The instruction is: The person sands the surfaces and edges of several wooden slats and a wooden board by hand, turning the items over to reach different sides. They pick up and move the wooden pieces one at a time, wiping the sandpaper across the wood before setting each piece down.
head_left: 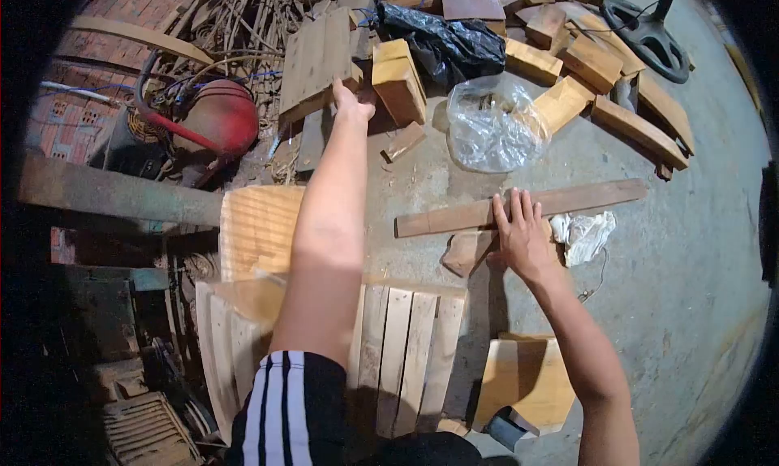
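My left arm, in a dark sleeve with white stripes, reaches far forward. My left hand (pixel 352 107) is closed at the near right corner of a thick wooden panel (pixel 315 58), its fingers partly hidden at the edge. A yellowish wood block (pixel 398 83) stands just right of that hand. My right hand (pixel 523 237) lies flat across a long, narrow wooden strip (pixel 596 196), fingers stretched over it. Beneath the strip are a short wood offcut (pixel 468 252) and, right by the hand, a crumpled white cloth or bag (pixel 583 237).
Slatted wood pieces (pixel 410 344) and a yellow wood block (pixel 523 377) lie close to me. Ahead are a clear plastic bag (pixel 491 133), a black plastic bag (pixel 442 44) and piled wood offcuts (pixel 592 64). A red round tank (pixel 215 117) stands left; a black stand base (pixel 649 40) stands far right.
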A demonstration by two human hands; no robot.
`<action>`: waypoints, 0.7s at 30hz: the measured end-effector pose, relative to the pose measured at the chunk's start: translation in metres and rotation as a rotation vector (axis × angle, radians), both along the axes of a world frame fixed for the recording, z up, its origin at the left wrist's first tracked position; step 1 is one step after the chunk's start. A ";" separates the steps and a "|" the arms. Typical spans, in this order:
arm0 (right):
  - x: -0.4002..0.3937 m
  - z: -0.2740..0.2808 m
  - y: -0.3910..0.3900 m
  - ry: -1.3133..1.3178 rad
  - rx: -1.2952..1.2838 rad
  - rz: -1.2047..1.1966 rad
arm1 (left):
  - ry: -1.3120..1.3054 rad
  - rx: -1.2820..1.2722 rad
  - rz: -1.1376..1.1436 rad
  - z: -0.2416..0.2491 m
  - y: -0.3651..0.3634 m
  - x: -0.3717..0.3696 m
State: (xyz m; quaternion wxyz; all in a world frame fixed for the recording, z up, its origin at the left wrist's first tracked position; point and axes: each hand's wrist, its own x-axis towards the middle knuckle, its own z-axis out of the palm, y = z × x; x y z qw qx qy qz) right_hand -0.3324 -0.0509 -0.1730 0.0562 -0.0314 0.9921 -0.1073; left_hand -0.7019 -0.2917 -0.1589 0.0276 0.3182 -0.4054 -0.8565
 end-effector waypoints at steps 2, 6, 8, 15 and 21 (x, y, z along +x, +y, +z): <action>-0.003 0.004 0.001 0.014 -0.037 0.004 | 0.022 0.055 -0.042 0.008 0.001 -0.016; -0.003 -0.006 0.001 0.049 -0.037 0.000 | 0.161 0.125 -0.036 -0.024 -0.009 -0.070; -0.004 -0.007 0.002 0.049 -0.030 -0.008 | 0.145 0.112 0.068 0.004 -0.017 -0.067; -0.002 -0.017 0.002 0.004 -0.040 -0.037 | 0.017 0.169 0.207 0.114 -0.009 -0.019; -0.004 0.002 0.000 -0.072 -0.016 -0.026 | 0.158 0.325 0.077 0.174 0.049 0.027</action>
